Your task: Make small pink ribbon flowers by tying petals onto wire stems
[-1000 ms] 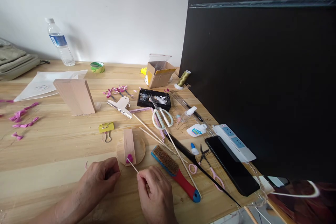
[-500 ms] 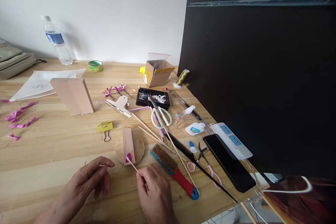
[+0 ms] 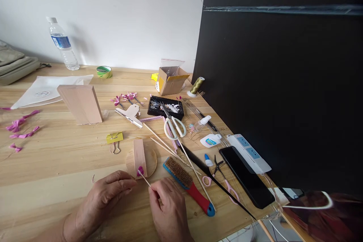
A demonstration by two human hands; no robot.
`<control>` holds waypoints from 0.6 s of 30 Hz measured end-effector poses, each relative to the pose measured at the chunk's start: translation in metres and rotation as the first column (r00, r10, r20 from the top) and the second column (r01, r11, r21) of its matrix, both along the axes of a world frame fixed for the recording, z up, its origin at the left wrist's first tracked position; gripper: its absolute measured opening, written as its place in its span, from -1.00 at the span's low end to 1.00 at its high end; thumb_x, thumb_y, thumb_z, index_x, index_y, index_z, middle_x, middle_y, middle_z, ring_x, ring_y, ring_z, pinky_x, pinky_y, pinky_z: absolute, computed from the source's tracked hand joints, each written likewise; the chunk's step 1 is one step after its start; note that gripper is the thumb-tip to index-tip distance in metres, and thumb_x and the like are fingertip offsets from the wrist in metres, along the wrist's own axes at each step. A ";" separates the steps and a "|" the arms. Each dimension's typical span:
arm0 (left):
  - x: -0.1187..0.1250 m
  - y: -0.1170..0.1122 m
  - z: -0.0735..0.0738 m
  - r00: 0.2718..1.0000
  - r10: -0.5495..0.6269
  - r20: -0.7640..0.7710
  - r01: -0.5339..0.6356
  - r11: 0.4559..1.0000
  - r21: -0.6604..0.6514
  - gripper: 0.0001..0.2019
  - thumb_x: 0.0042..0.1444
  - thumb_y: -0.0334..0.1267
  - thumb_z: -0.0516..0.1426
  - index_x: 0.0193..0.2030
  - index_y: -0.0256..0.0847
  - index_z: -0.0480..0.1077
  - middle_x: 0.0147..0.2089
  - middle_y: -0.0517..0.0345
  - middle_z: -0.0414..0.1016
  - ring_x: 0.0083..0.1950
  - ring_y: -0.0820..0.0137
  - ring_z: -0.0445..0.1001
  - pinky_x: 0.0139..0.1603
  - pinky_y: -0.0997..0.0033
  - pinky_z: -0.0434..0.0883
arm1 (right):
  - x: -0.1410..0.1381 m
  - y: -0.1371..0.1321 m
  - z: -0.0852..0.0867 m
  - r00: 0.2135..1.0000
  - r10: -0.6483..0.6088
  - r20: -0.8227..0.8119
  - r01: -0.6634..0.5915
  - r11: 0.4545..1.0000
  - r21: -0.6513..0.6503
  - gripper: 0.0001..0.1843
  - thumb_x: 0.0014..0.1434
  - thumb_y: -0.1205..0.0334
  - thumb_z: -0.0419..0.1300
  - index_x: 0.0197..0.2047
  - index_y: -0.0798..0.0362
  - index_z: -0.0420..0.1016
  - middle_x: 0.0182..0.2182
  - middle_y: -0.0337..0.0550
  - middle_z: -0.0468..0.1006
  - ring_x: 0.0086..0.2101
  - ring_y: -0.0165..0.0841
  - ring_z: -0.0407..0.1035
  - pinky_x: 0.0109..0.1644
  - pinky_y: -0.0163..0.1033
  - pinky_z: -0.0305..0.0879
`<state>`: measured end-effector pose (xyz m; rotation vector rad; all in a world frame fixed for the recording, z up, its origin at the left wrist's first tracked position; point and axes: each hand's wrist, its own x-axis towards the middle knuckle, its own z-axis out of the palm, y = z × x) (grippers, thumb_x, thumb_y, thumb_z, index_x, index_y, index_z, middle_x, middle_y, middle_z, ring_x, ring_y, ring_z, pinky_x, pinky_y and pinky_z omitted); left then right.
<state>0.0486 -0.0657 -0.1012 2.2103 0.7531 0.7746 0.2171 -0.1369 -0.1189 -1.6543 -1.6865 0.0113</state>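
My right hand (image 3: 168, 206) pinches a thin pale stick with a whitish tip, which looks like a cotton swab (image 3: 146, 180). Its tip rests on a small magenta petal-like scrap (image 3: 140, 170) at the near end of a flat wooden strip (image 3: 138, 153). That strip lies across a round wooden disc (image 3: 152, 159). On the left, my left hand (image 3: 110, 196) hovers by the disc's near edge, fingers stretched forward and slightly bent. Nothing shows in it, though its fingertips are partly hidden.
A red-and-blue brush (image 3: 178, 172), black comb (image 3: 195, 159), white-handled scissors (image 3: 171, 126) and phone (image 3: 246, 176) lie to the right. A yellow binder clip (image 3: 114, 137), wooden block (image 3: 81, 104) and pink ribbon flowers (image 3: 17, 124) are to the left. A black panel (image 3: 283, 83) stands at right.
My left hand has moved right and closer to the wooden disc, its fingers nearer together. My right hand keeps the swab on the magenta scrap. The view has shifted slightly.
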 end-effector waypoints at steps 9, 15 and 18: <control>-0.001 0.000 0.000 1.000 0.025 -0.003 -0.025 1.000 0.018 -0.76 0.15 -0.41 0.05 -0.23 -0.10 0.54 -0.27 0.14 0.61 -0.29 0.43 0.59 -0.29 0.69 0.48 | 0.002 0.001 -0.002 0.999 -0.020 0.025 0.020 1.000 0.016 -0.69 0.11 0.51 -0.07 -0.60 0.02 0.17 -0.67 -0.29 0.31 -0.59 -0.43 0.22 -0.51 -0.34 0.05; -0.002 0.000 -0.002 1.000 0.022 -0.005 -0.022 1.000 -0.016 -0.76 0.15 -0.39 0.06 -0.21 -0.08 0.54 -0.27 0.15 0.61 -0.29 0.41 0.59 -0.28 0.67 0.48 | 0.004 0.001 -0.002 0.998 -0.052 0.032 0.050 0.997 0.059 -0.68 0.16 0.49 -0.06 -0.58 0.01 0.20 -0.66 -0.28 0.32 -0.58 -0.41 0.23 -0.50 -0.33 0.07; -0.002 0.000 -0.004 0.999 0.027 -0.024 -0.028 0.999 -0.030 -0.76 0.15 -0.38 0.06 -0.20 -0.06 0.54 -0.27 0.17 0.61 -0.29 0.41 0.59 -0.28 0.66 0.48 | 0.006 -0.001 0.002 0.999 -0.042 0.007 0.042 0.996 0.073 -0.71 0.18 0.48 -0.04 -0.54 0.02 0.24 -0.65 -0.27 0.34 -0.56 -0.41 0.25 -0.48 -0.34 0.10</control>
